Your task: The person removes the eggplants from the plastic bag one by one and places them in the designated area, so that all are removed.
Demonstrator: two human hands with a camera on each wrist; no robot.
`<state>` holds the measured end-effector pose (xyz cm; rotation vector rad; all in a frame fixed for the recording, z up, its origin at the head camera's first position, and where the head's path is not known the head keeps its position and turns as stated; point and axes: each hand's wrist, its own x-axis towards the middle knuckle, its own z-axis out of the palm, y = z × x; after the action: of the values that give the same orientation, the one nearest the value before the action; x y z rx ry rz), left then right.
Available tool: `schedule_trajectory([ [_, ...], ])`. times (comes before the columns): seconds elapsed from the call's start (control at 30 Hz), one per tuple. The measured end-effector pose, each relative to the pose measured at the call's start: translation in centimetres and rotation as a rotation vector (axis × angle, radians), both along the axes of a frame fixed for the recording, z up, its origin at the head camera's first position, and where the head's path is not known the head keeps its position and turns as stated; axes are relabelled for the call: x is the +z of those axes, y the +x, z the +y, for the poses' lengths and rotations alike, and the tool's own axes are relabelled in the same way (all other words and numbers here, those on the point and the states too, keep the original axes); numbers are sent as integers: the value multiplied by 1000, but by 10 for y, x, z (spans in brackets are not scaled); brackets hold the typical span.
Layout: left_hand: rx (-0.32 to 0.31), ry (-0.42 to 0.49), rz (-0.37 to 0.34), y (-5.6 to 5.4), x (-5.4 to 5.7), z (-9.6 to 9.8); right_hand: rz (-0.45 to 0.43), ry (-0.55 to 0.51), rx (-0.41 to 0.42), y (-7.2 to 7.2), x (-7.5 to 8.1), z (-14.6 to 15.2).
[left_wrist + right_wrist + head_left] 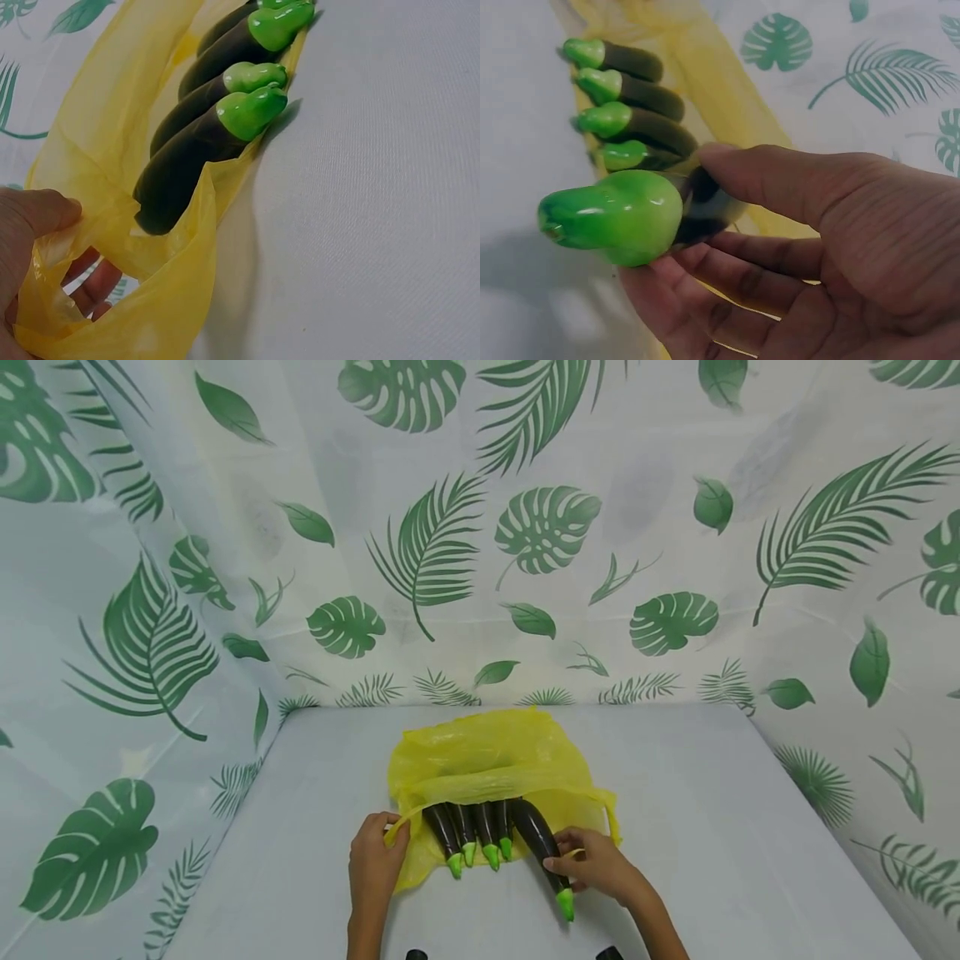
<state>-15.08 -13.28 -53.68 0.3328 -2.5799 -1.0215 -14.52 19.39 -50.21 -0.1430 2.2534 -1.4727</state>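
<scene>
Right hand (600,864) pinches eggplant (538,837) between thumb and fingers, lower centre-right of frame, far end at mouth of yellow bag (487,739). Left hand (375,860) grips bag's left handle. Four other eggplants (486,831) in mouth, stems out. Step, likely: shifting single eggplant, direction unclear; next move calls for spread mouth. Bag near back edge of surface (712,827); open room toward right of frame.

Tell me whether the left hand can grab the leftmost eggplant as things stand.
Probably not without letting go: the left hand is holding the yellow bag, though the leftmost eggplant lies close by, its green end uncovered.
</scene>
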Motion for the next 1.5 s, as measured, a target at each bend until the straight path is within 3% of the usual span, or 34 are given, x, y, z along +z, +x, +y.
schedule_trajectory([
  [0.47, 6, -15, -4, -1, 0, 0, 8, -54, 239, 4, 12, 8],
  [0.77, -1, -4, 7, 1, -1, -4, 37, -89, 274, 5, 26, 12],
  [0.97, -9, -7, 3, 1, -2, -7, 64, -106, 223, 5, 33, 19],
  [1.5, -4, 4, -31, 1, -3, -8, 105, -172, -91, 4, 49, 40],
])
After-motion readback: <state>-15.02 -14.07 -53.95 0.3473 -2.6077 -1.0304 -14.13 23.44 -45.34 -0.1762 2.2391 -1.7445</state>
